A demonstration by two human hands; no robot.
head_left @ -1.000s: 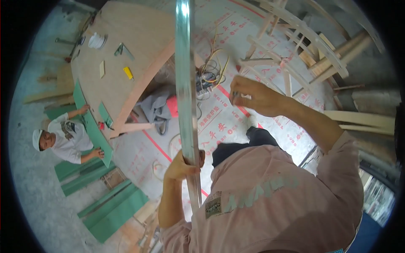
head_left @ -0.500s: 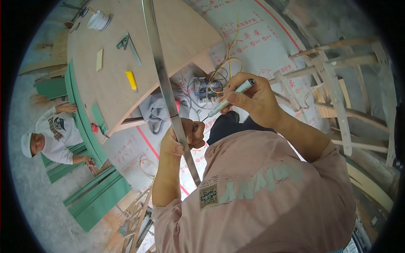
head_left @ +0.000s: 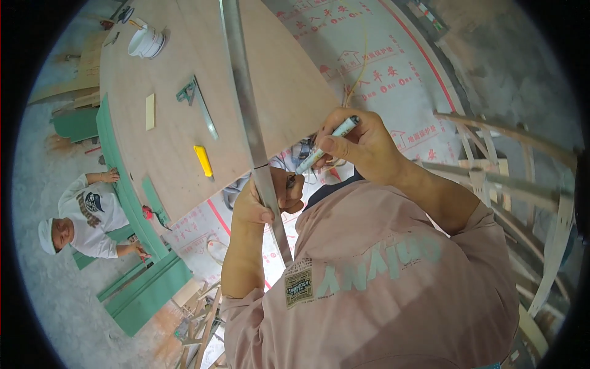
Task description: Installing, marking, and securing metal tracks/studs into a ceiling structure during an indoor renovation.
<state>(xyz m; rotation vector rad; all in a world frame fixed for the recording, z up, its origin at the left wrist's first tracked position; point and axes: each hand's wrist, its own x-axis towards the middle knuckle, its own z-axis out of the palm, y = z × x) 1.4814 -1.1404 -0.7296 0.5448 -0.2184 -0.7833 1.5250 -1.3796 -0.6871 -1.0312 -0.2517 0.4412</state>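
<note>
A long metal bar [head_left: 244, 92] slants from the top of the view down to my chest, with a thin dark line across it just above my grip. My left hand [head_left: 291, 198] is closed around this bar. A small dark round piece, perhaps a marker cap [head_left: 291, 181], also shows between its fingers. My right hand [head_left: 369, 154] pinches a pale marker [head_left: 329, 141], its writing end pointing down-left, close to the dark piece. Whether marker and dark piece touch, I cannot tell.
The wooden worktable [head_left: 184, 117] bears a yellow utility knife [head_left: 202, 161], a combination square [head_left: 200, 104], a pale wood strip [head_left: 150, 112] and a white bucket [head_left: 146, 43]. A co-worker [head_left: 92, 212] handles green boards [head_left: 147, 292] at left. Wooden frames [head_left: 522, 154] stand right.
The marker's writing end has come down and left, closer to the dark piece in my left hand. The table and co-worker have shifted slightly in view.
</note>
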